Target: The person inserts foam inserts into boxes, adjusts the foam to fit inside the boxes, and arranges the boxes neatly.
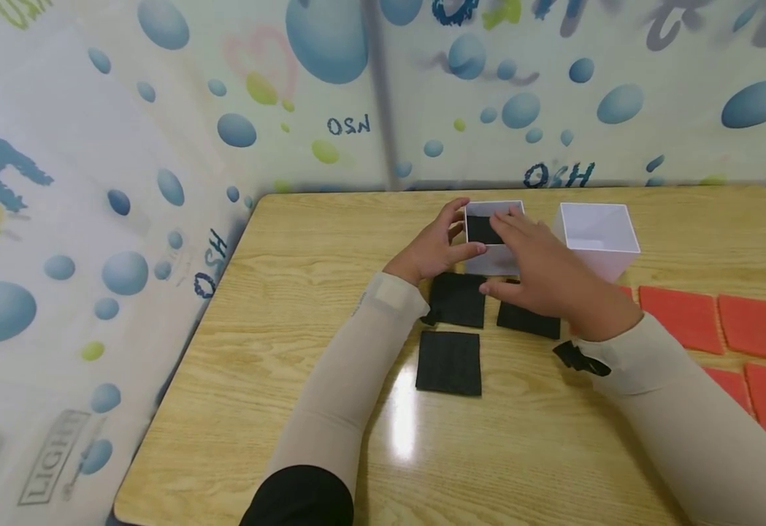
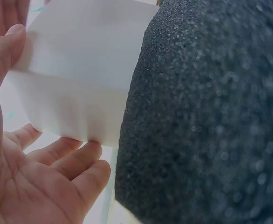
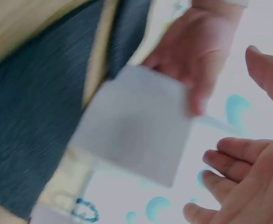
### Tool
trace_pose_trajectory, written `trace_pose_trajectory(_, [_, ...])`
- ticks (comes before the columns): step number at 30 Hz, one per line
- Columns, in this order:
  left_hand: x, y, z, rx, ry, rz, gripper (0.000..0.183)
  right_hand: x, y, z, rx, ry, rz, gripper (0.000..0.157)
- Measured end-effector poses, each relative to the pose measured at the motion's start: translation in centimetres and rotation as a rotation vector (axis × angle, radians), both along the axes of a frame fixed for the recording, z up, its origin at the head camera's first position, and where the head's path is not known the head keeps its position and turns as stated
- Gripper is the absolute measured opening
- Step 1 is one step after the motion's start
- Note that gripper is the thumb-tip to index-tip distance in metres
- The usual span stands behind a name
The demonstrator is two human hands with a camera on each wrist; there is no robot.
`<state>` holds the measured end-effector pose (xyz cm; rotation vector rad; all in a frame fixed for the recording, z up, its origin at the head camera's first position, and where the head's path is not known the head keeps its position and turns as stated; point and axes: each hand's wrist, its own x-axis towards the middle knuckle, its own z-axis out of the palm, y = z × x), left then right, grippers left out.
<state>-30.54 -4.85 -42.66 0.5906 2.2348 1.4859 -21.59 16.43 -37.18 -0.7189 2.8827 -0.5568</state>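
A white box [image 1: 493, 260] stands at the table's back with a black square piece [image 1: 483, 229] inside it. My left hand [image 1: 431, 247] holds this box at its left side, thumb at the front rim, fingertips against the wall [image 2: 75, 114]. Over the right part of the box hovers my right hand [image 1: 547, 267], fingers loosely spread and nothing held between them. In the right wrist view that hand [image 3: 248, 177] is apart from the box [image 3: 132, 126]. Black squares [image 1: 457, 300] lie in front of the box, one of them [image 1: 529, 319] partly under my right hand.
A second white box [image 1: 596, 237] stands to the right, and its visible interior shows only white. Several red squares [image 1: 680, 318] lie in rows at the table's right side. A patterned curtain [image 1: 521, 109] rises behind the wooden table [image 1: 317, 292].
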Motion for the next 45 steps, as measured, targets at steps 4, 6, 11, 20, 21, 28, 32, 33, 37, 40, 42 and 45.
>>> trace_pose_trajectory(4, [0.0,0.1,0.1,-0.007,-0.001,0.005,0.094,1.9,-0.4,1.0,0.007,-0.009,0.023,0.105])
trace_pose_trajectory(6, [0.0,0.1,0.1,-0.015,0.005,0.007,0.094,2.8,-0.6,1.3,0.01,-0.022,0.041,0.104])
trace_pose_trajectory(11, [0.0,0.1,-0.1,-0.005,0.015,0.008,0.095,4.7,-1.0,1.5,0.026,-0.057,0.096,0.103])
trace_pose_trajectory(20, [0.1,0.3,0.2,0.006,-0.008,0.018,0.096,6.4,-2.0,1.3,0.12,-0.174,0.122,0.097])
trace_pose_trajectory(21, [0.1,0.3,0.3,0.005,-0.011,0.019,0.097,6.5,-2.2,1.2,0.135,-0.191,0.123,0.097])
trace_pose_trajectory(28, [0.1,0.3,0.0,0.006,-0.019,0.027,0.099,6.8,-3.1,0.0,0.205,-0.228,0.149,0.096])
trace_pose_trajectory(32, [0.0,0.3,0.0,0.0,-0.019,0.03,0.1,7.0,-3.6,-0.7,0.217,-0.212,0.171,0.094])
trace_pose_trajectory(33, [0.0,0.3,0.0,0.0,-0.019,0.031,0.1,7.1,-3.7,-0.8,0.219,-0.206,0.177,0.093])
trace_pose_trajectory(37, [0.0,0.2,-0.1,0.003,-0.015,0.032,0.099,7.1,-4.0,-1.4,0.23,-0.178,0.203,0.092])
trace_pose_trajectory(40, [0.1,0.1,-0.2,0.0,-0.014,0.031,0.1,7.2,-4.2,-1.7,0.238,-0.179,0.203,0.091])
trace_pose_trajectory(42, [0.0,0.2,-0.3,-0.003,-0.011,0.031,0.1,7.2,-4.3,-1.9,0.242,-0.18,0.2,0.09])
trace_pose_trajectory(45, [-0.1,0.3,-0.4,-0.012,-0.002,0.033,0.099,7.3,-4.4,-2.1,0.252,-0.185,0.197,0.09])
